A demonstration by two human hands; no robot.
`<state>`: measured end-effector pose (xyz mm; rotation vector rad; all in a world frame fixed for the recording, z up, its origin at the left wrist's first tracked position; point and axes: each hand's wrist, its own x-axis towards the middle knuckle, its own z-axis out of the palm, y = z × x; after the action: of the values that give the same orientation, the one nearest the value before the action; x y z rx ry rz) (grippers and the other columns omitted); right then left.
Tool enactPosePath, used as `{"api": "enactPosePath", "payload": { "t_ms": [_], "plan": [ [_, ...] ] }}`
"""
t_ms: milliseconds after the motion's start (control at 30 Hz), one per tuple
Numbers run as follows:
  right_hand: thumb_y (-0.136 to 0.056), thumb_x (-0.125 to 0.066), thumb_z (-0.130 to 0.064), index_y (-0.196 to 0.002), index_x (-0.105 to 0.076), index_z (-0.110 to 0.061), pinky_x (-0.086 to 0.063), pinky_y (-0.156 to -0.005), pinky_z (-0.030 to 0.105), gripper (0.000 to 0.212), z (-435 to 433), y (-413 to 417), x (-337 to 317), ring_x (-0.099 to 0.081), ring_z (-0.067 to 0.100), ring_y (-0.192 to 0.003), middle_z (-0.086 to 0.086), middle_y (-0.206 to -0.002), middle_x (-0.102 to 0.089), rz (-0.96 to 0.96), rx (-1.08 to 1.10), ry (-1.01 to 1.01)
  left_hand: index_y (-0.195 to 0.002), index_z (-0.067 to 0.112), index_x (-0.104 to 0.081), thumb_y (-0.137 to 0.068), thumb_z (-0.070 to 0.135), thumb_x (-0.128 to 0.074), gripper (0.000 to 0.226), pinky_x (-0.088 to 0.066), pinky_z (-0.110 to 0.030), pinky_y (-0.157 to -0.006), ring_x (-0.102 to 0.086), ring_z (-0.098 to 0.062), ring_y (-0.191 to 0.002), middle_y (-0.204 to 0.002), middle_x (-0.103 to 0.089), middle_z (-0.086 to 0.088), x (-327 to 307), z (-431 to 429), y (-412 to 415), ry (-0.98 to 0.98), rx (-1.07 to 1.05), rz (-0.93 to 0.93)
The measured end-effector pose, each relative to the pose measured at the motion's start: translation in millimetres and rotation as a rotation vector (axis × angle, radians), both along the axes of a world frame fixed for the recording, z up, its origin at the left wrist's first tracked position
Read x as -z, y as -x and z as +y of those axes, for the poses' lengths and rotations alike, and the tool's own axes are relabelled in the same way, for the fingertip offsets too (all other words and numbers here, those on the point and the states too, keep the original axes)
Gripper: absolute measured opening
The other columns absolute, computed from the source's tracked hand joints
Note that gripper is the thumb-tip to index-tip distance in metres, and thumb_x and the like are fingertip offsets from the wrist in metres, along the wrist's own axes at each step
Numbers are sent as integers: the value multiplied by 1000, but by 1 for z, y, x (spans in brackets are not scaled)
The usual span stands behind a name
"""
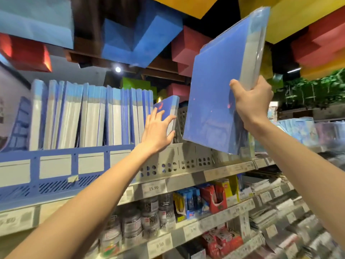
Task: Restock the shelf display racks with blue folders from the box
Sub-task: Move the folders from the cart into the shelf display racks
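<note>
Blue rack (56, 161): far left on top shelf (229, 170), packed w/ upright blue folders (89, 116), spines out, a few leaning slightly.
Leaning folder (167, 109): just right of the packed row, tilted left, lower end in the grey rack.
Left hand (156, 131): fingers spread wide, flat against the leaning folder's face & edge; pressing, not gripping.
Grey rack (179, 159): next to blue rack on same shelf, perforated front; apart from the leaning folder its slots looked mostly unfilled.
Held folders (224, 86): plastic-wrapped blue pack, raised above & in front of grey rack, tilted, top corner up to the right; lower edge near the rack's right end, contact unclear.
Right hand (252, 103): clamped on the pack's right edge, thumb on front, fingers behind.
Price tag (153, 187): on shelf lip, read 15.90.
Lower shelves: jars (149, 215), small boxed items (211, 199), more tags; blurred.
Box: out of view.
</note>
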<state>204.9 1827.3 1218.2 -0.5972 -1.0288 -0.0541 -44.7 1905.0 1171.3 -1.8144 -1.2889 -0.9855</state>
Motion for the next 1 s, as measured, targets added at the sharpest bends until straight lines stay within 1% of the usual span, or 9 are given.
{"api": "enactPosePath", "payload": {
  "t_ms": [100, 167, 267, 400, 533, 633, 767, 933, 1000],
  "plan": [
    [-85, -71, -30, -99, -63, -12, -38, -53, 4, 25, 32, 7, -10, -57, 1, -68, -4, -88, -64, -12, -4, -7, -148, 31, -45, -94, 41, -63, 57, -11, -50, -123, -6, -37, -155, -162, -28, -18, -8, 32, -4, -39, -42, 79],
    [-84, -71, -28, -98, -63, -11, -41, -56, 7, 23, 54, 8, -18, -59, 6, -71, -3, -88, -66, -2, -13, -20, -147, 31, -46, -92, 43, -65, 60, -9, -50, -122, -2, -37, -155, -162, -25, -19, -16, 52, -12, -68, -59, 123],
    [-81, -71, -30, -94, -63, -12, -51, -67, 26, 24, 81, 12, -30, -63, 13, -78, -5, -84, -67, 2, -49, -32, -150, 32, -42, -89, 52, -66, 69, -7, -49, -123, 4, -38, -155, -164, -19, -21, -24, 74, -20, -67, -94, 160],
    [-82, -71, -26, -93, -60, -16, -43, -55, 9, 18, 118, 14, -43, -56, -2, -66, -17, -76, -60, -7, -142, -30, -150, 34, -40, -87, 52, -68, 72, -4, -50, -123, 8, -41, -154, -166, -10, -23, -33, 92, -17, -60, -198, 162],
    [-77, -68, -32, -95, -64, -15, -56, -74, 31, 26, 155, 35, -49, -67, 17, -84, -5, -87, -69, -20, -230, -3, -148, 38, -43, -82, 51, -70, 72, -6, -52, -123, 7, -40, -154, -166, -9, -23, -39, 89, -1, -72, -244, 139],
    [-76, -67, -31, -90, -61, -14, -53, -75, 36, 23, 180, 55, -49, -64, 21, -84, -1, -85, -69, -42, -313, 29, -147, 37, -46, -78, 50, -71, 75, -4, -52, -123, 10, -38, -154, -167, -6, -22, -42, 83, 4, -76, -277, 131],
    [-86, -66, -28, -99, -61, -7, -34, -58, 20, 25, 204, 78, -43, -44, 1, -68, -1, -85, -60, -115, -360, 67, -147, 35, -48, -75, 57, -59, 76, -6, -52, -123, 7, -37, -155, -166, -8, -23, -42, 79, 14, -125, -325, 145],
    [-88, -65, -29, -105, -59, -7, -41, -60, 24, 28, 221, 108, -32, -55, 16, -77, 4, -95, -66, -183, -409, 58, -153, 38, -37, -83, 62, -51, 76, 2, -43, -124, 13, -30, -155, -168, 2, -19, -41, 75, 26, -133, -393, 188],
    [-90, -65, -29, -109, -58, -7, -37, -54, 10, 30, 227, 116, -29, -48, 4, -72, 2, -96, -62, -199, -413, 70, -156, 39, -31, -87, 63, -51, 75, 5, -40, -123, 15, -29, -155, -168, 6, -18, -41, 74, 30, -140, -417, 226]
  ]
}}
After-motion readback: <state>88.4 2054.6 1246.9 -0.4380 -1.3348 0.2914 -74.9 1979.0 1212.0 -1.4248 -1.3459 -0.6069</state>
